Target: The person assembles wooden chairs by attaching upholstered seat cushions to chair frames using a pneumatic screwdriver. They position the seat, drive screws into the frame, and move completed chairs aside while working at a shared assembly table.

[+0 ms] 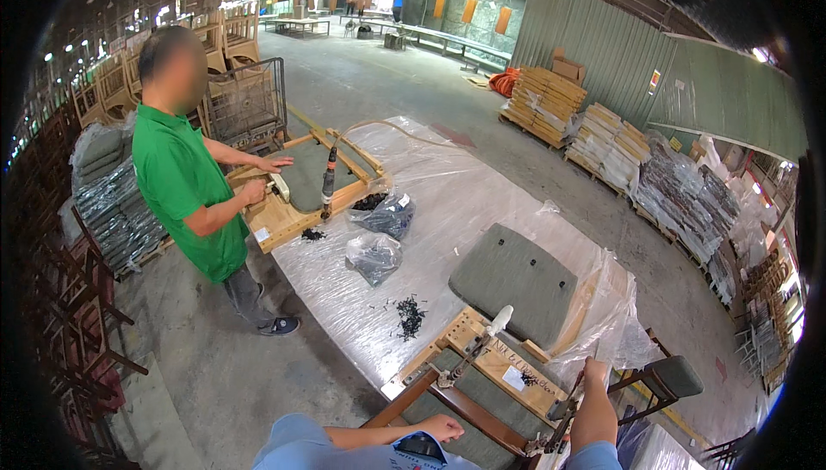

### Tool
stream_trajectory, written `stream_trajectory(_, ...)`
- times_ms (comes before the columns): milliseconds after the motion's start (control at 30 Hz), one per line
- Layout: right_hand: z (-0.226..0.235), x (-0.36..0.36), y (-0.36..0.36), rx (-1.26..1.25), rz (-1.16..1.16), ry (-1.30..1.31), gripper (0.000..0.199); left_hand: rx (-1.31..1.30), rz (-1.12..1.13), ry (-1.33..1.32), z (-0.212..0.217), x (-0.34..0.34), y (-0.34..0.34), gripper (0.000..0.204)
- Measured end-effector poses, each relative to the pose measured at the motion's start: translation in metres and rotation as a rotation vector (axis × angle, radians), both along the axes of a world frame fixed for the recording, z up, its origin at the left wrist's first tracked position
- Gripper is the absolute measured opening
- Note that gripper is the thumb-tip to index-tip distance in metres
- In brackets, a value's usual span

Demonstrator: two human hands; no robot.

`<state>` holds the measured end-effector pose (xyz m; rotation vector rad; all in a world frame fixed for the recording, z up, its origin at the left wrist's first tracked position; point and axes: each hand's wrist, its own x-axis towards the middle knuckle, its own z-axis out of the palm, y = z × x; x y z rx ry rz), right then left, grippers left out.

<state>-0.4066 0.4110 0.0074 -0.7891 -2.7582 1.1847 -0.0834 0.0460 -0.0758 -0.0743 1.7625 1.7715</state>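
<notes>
In front of me a light wooden jig (495, 365) lies on the table's near edge, holding a dark brown wooden chair frame (471, 414) and a grey-green padded panel (509, 410). My left hand (442, 427) is curled above the panel beside the frame; whatever its fingers hold is hidden. At the jig's right end, my right hand (595, 371) is closed around the handle of a metal toggle clamp (564, 414), the grip itself covered by the fingers. Another toggle clamp with a white handle (500, 320) stands at the jig's left side. Dark screws (411, 317) lie in a loose pile beyond it.
A grey-green padded panel (516, 281) lies beyond the jig. Plastic bags (374, 255) sit mid-table. Across the plastic-covered table (335, 285), a person in green (185, 178) works at another jig (280, 225) with a power screwdriver (329, 182). A padded chair (673, 377) stands at right.
</notes>
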Motion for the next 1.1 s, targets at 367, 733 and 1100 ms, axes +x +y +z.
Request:
stream_trajectory(367,-0.002,0.000,-0.023,-0.105,-0.094,0.036,0.037,-0.051,0.006,0.016,-0.014,-0.001,-0.001,0.035)
stream_trajectory(733,-0.003,-0.001,0.010,-0.244,-0.165,0.114,0.031,0.075,0.160,-0.226,0.007,-0.006,0.001,0.034)
stream_trajectory(1100,-0.066,-0.027,0.060,-0.268,-0.146,0.137,0.037,0.034,0.244,-0.281,0.045,-0.012,-0.004,0.034)
